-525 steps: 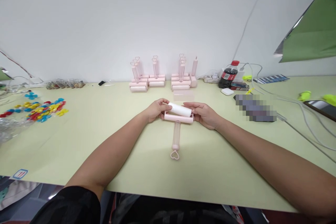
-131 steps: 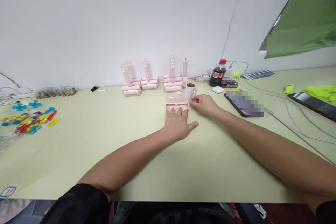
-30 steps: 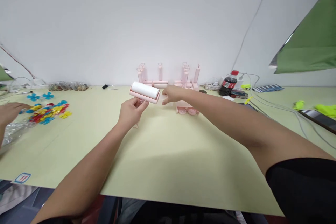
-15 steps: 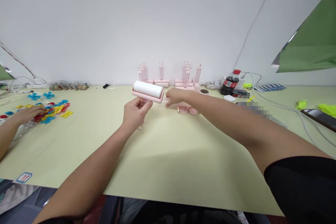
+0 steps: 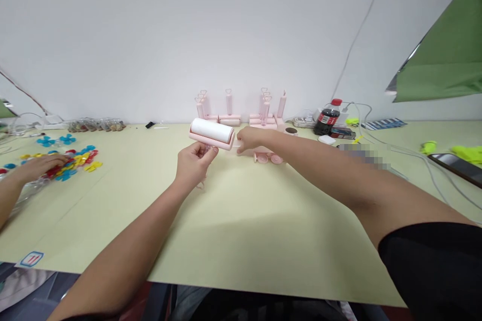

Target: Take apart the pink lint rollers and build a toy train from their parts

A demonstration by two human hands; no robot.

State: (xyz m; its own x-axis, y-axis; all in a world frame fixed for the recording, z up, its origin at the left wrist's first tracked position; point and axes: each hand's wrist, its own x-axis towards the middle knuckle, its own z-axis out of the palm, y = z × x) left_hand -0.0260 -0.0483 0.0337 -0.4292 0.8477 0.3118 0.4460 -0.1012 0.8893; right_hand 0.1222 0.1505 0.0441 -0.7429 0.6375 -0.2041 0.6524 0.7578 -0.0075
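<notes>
My left hand (image 5: 193, 164) is closed around the handle of a lint roller (image 5: 211, 131). The roller has a white sheet roll in a pink frame and is held up, nearly level, above the table. A heart-shaped loop hangs below my left hand. Just right of the roller, my right hand (image 5: 248, 139) has its fingers curled inward; a thin white edge shows at the fingertips, and what they hold is mostly hidden. Pink parts with round ends (image 5: 268, 158) lie under my right forearm. Behind, several pink lint rollers (image 5: 229, 119) stand against the wall, handles up.
On the right are a cola bottle (image 5: 327, 118), a small white box (image 5: 327, 139), cables and a phone (image 5: 461, 169). To the left, another person's hand (image 5: 43, 164) is among colourful plastic pieces (image 5: 81, 160). Bagged items (image 5: 96, 124) lie by the wall.
The view has shifted slightly, so the background sits a little further left. Both hands and the lint roller keep almost the same pose. The other person's hand has moved slightly among the coloured pieces.
</notes>
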